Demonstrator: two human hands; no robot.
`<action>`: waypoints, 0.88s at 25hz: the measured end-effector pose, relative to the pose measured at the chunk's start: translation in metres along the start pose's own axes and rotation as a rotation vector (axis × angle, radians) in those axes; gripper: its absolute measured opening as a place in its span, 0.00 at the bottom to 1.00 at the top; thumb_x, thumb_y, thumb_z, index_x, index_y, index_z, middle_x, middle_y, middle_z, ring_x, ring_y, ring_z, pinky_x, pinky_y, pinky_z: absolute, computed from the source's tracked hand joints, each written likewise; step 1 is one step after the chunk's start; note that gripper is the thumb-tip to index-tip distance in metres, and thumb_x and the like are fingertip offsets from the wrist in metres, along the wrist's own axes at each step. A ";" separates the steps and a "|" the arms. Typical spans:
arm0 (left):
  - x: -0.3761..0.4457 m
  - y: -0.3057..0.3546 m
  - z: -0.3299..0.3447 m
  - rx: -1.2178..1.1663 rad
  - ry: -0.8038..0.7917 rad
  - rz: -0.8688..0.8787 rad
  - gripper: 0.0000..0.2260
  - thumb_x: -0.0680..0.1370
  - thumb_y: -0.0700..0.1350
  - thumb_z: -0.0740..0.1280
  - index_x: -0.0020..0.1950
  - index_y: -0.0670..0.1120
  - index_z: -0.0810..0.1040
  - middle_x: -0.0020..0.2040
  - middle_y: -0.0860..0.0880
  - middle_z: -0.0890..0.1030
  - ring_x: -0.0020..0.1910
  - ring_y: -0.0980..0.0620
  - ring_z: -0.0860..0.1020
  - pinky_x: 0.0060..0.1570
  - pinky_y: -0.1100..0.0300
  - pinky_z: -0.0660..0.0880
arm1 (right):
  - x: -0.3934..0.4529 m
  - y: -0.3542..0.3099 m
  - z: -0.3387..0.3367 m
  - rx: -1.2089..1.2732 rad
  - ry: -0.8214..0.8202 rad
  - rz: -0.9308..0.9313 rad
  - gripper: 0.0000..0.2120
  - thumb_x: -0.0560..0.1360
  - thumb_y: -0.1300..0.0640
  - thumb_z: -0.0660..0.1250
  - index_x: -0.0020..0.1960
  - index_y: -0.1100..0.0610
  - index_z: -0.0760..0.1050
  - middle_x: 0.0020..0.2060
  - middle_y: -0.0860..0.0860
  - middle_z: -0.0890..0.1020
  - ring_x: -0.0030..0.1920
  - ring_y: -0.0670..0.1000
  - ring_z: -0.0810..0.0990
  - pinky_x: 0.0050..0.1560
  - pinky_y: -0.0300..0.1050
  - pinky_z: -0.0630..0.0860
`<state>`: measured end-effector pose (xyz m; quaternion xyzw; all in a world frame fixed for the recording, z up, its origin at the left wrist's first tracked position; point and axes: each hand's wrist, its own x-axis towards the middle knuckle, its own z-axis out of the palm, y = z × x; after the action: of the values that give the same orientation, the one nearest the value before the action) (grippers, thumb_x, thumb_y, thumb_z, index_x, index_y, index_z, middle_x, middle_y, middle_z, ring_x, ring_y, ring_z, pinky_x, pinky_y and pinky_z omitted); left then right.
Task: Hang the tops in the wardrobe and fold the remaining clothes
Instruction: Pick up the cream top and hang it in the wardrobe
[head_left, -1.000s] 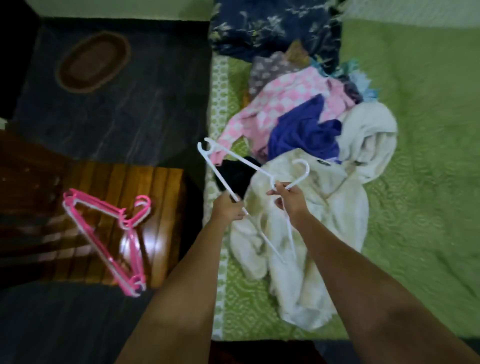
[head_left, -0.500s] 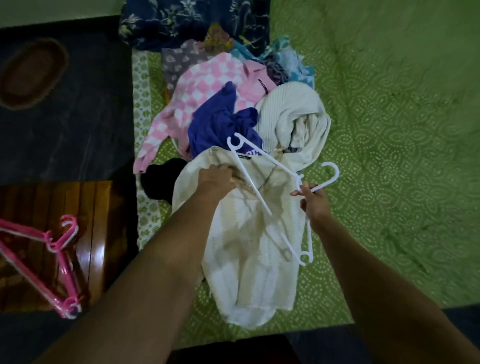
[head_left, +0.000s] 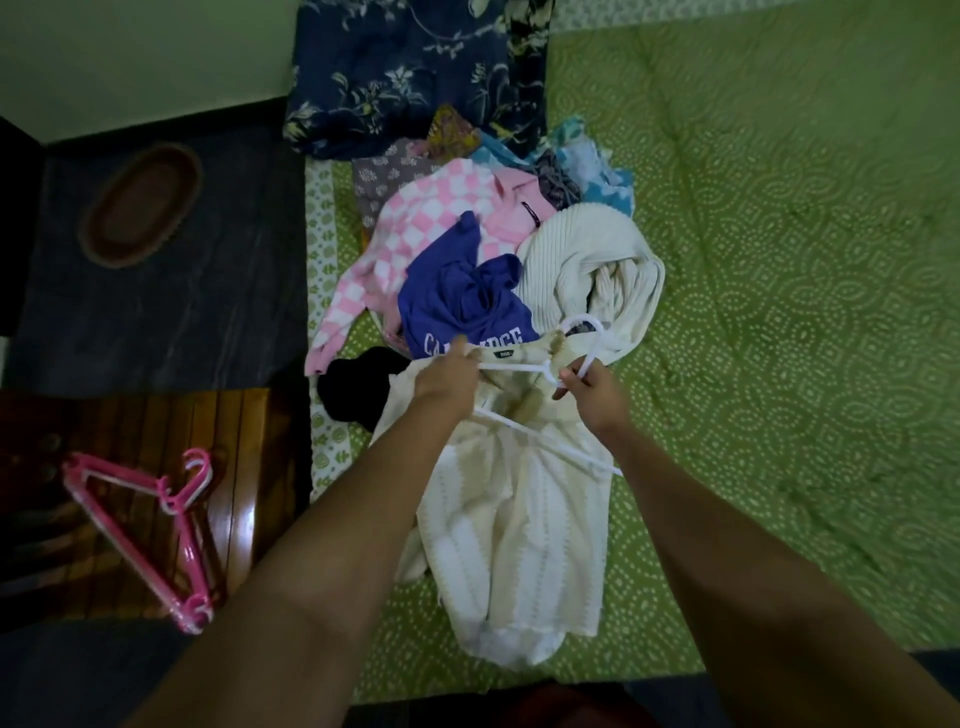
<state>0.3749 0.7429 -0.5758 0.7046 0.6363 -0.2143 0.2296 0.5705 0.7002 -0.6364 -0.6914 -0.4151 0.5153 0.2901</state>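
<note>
My left hand (head_left: 451, 375) pinches the neckline of the cream top (head_left: 519, 525), while my right hand (head_left: 592, 387) is closed around the white hanger (head_left: 524, 370) just below its hook. The top drapes toward the near edge of the green bedspread (head_left: 779, 312), the clothes pile (head_left: 467, 270) just beyond. Bare bedspread lies open to my right; pink hangers (head_left: 150, 519) sit on the wooden surface (head_left: 228, 457) left.

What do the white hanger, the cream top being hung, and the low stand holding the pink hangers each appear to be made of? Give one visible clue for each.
White hanger: probably plastic, going by its thin, smooth, uniform moulded bars.
Cream top: soft knit or woven fabric, matte, with textured vertical stripes; it drapes limply.
Low stand: seemingly varnished wood, with brown slats that show glossy reflections.
</note>
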 end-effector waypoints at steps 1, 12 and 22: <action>-0.007 0.005 -0.004 0.020 -0.036 0.099 0.26 0.78 0.38 0.62 0.75 0.44 0.59 0.72 0.43 0.64 0.63 0.41 0.72 0.55 0.48 0.74 | -0.001 -0.013 0.006 -0.017 -0.011 -0.012 0.08 0.80 0.58 0.61 0.44 0.60 0.73 0.33 0.48 0.81 0.37 0.43 0.77 0.40 0.41 0.69; -0.031 -0.044 -0.008 -0.159 0.234 -0.030 0.18 0.79 0.46 0.64 0.68 0.46 0.68 0.67 0.44 0.67 0.64 0.42 0.67 0.58 0.47 0.71 | -0.033 -0.046 0.010 0.050 -0.011 -0.082 0.07 0.80 0.58 0.61 0.46 0.60 0.73 0.34 0.50 0.82 0.40 0.47 0.80 0.44 0.41 0.71; -0.050 -0.033 -0.041 -0.562 0.106 0.300 0.09 0.77 0.48 0.69 0.45 0.43 0.82 0.39 0.44 0.80 0.38 0.42 0.76 0.38 0.50 0.70 | -0.049 -0.058 -0.024 0.144 -0.067 -0.141 0.08 0.81 0.61 0.60 0.42 0.59 0.70 0.32 0.57 0.80 0.31 0.42 0.79 0.37 0.34 0.69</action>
<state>0.3373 0.7309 -0.5148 0.7095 0.5708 0.0430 0.4110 0.5708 0.6862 -0.5576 -0.6202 -0.4341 0.5447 0.3609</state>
